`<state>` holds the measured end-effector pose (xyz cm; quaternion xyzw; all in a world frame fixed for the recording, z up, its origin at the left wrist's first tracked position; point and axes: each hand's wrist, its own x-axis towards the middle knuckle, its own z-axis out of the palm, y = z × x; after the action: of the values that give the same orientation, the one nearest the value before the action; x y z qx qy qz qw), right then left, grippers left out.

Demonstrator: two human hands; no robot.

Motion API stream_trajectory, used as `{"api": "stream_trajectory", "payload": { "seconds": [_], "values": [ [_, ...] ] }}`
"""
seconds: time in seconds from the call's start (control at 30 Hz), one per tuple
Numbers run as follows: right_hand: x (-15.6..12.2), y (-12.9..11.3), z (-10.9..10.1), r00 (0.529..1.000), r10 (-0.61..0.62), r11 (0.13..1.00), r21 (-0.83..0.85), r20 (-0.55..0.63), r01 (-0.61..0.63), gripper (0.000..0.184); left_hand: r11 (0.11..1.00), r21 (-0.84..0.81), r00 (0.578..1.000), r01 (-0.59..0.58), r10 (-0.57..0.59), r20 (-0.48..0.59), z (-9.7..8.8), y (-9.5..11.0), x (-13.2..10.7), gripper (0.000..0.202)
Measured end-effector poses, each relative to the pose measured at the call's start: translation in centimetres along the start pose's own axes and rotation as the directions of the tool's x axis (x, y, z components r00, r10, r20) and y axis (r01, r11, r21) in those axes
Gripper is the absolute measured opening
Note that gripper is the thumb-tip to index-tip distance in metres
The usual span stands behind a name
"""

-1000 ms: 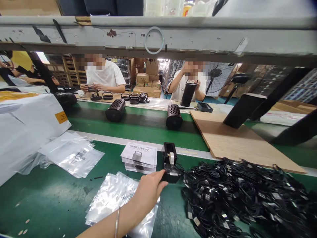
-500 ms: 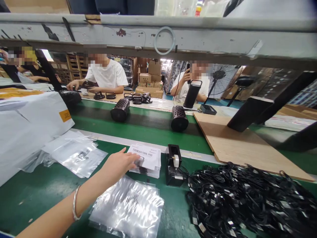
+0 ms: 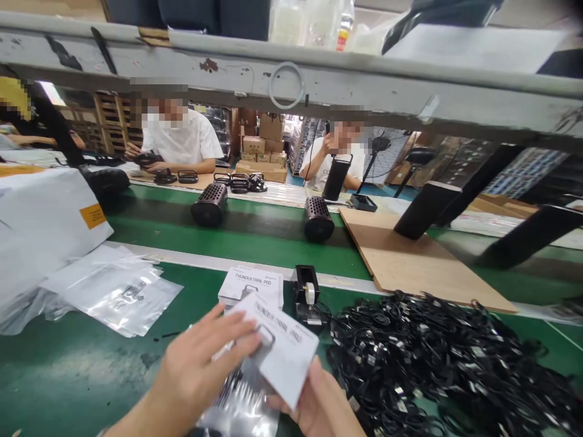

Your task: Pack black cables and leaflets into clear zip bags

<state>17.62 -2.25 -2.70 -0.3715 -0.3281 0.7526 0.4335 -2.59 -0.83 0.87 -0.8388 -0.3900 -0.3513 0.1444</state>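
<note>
My left hand (image 3: 195, 370) grips a white printed booklet (image 3: 282, 349) by its left edge, thumb on top. From below, my right hand (image 3: 319, 406) holds the booklet's lower right edge, with a clear plastic bag (image 3: 241, 406) under both hands. Behind them lies the stack of the same booklets (image 3: 250, 282) on the green belt. A black tape dispenser (image 3: 306, 294) stands right of that stack.
A big heap of black cables (image 3: 446, 358) fills the right side. Clear bags (image 3: 113, 291) and white sacks (image 3: 40, 224) lie at left. A wooden board (image 3: 410, 261) and two black perforated cylinders (image 3: 209, 205) sit on the far belt. Two people work opposite.
My left hand lifted a booklet off the stack and brought it toward me over the plastic bag. My right hand came into view and took hold of it.
</note>
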Motion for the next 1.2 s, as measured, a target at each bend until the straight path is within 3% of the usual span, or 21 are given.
{"api": "stream_trajectory", "payload": {
  "seconds": [0.07, 0.13, 0.17, 0.23, 0.27, 0.3, 0.33, 0.47, 0.8, 0.9, 1.07, 1.2],
  "values": [
    [0.2, -0.7, -0.3, 0.999, 0.041, 0.994, 0.105, -0.03, -0.038, 0.046, 0.996, -0.057, 0.998, 0.062, -0.061, 0.01, 0.4, 2.2, -1.2, 0.033],
    [-0.2, -1.1, -1.2, 0.992, 0.025, 0.993, 0.121, -0.126, -0.01, 0.037, 0.967, -0.07, 0.97, 0.244, -0.242, 0.037, 1.1, 3.8, -2.0, 0.027],
    [-0.6, -1.3, -1.6, 0.981, 0.013, 0.987, 0.157, -0.192, 0.017, 0.035, 0.923, -0.087, 0.926, 0.374, -0.368, 0.083, 1.5, 4.4, -2.3, 0.023],
    [-1.2, -1.6, -2.5, 0.953, 0.004, 0.955, 0.283, -0.303, 0.086, 0.034, 0.785, -0.124, 0.786, 0.607, -0.57, 0.24, 2.7, 5.3, -2.8, 0.015],
    [-1.5, -1.6, -2.7, 0.945, 0.01, 0.931, 0.347, -0.327, 0.11, 0.033, 0.716, -0.127, 0.71, 0.687, -0.622, 0.329, 3.3, 5.8, -3.1, 0.013],
    [-1.7, -1.6, -2.9, 0.942, 0.017, 0.909, 0.399, -0.335, 0.125, 0.032, 0.68, -0.113, 0.66, 0.725, -0.638, 0.396, 4.0, 6.1, -3.3, 0.012],
    [-1.9, -1.5, -3.0, 0.943, 0.024, 0.893, 0.432, -0.331, 0.129, 0.031, 0.681, -0.079, 0.64, 0.728, -0.634, 0.434, 4.6, 6.5, -3.5, 0.014],
    [-2.5, -1.1, -3.0, 0.949, 0.079, 0.899, 0.434, -0.306, 0.065, 0.033, 0.736, 0.089, 0.605, 0.671, -0.612, 0.509, 5.6, 6.8, -3.4, 0.022],
    [-2.8, -0.2, -3.9, 0.935, 0.1, 0.867, 0.49, -0.339, 0.086, 0.031, 0.662, 0.092, 0.475, 0.744, -0.621, 0.624, 4.8, 5.4, -1.5, 0.012],
    [-3.0, 0.0, -4.0, 0.937, 0.076, 0.89, 0.448, -0.341, 0.09, 0.031, 0.65, 0.076, 0.448, 0.756, -0.599, 0.664, 4.7, 5.2, -1.1, 0.019],
    [-3.6, 0.8, -4.5, 0.923, 0.053, 0.984, 0.179, -0.381, 0.018, 0.039, 0.662, 0.02, 0.492, 0.75, -0.578, 0.651, 4.1, 5.3, -1.3, 0.03],
    [-4.0, 2.2, -5.3, 0.877, -0.143, 0.984, -0.159, -0.459, 0.077, 0.047, 0.677, 0.012, 0.535, 0.736, -0.591, 0.604, 4.1, 5.9, -1.9, 0.034]
  ]
}}
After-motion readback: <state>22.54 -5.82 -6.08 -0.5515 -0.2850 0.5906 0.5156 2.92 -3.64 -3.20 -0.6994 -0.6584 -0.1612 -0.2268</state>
